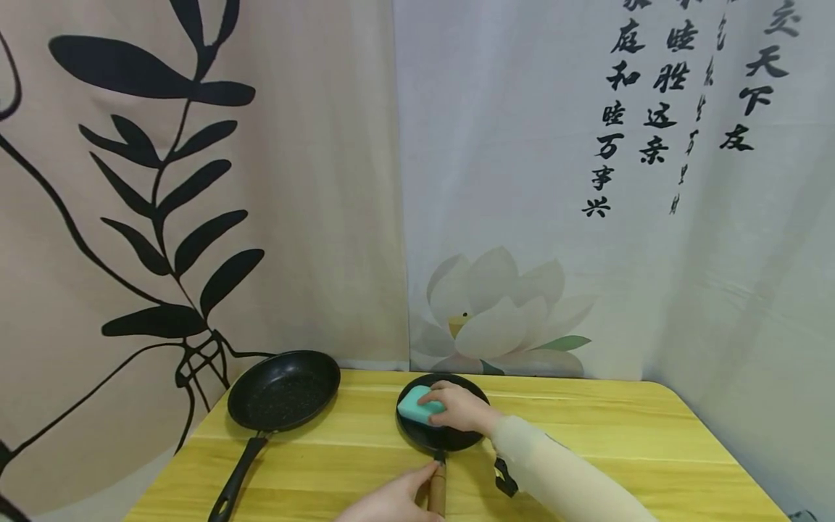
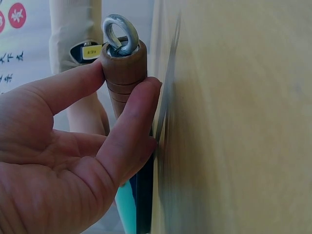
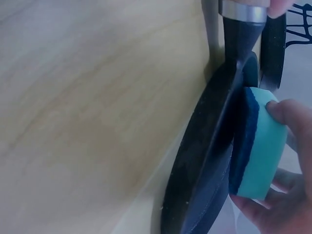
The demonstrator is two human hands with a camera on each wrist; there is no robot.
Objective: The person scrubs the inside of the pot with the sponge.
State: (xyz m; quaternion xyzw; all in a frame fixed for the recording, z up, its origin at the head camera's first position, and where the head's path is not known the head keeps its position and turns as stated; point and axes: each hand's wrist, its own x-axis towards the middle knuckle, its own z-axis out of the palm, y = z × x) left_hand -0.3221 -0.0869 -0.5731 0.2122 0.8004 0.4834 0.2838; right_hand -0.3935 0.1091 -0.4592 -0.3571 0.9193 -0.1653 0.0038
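Note:
A small black frying pan [image 1: 450,440] lies on the wooden table, its brown wooden handle [image 1: 438,493] toward the person. The left hand [image 1: 398,496] grips that handle between thumb and fingers; in the left wrist view a metal ring [image 2: 120,34] caps the handle's end. Inside the pan, the right hand [image 1: 462,407] holds a turquoise sponge [image 1: 417,406] by its sides. The right wrist view shows the sponge's dark scouring layer [image 3: 246,141] facing the pan, its turquoise side [image 3: 267,146] under the fingers.
A larger black frying pan [image 1: 283,391] rests at the table's left, its black handle [image 1: 238,478] pointing to the near edge. The yellow wooden table [image 1: 607,428] meets a printed curtain [image 1: 326,181] behind. A black strap [image 1: 504,478] hangs by the right sleeve.

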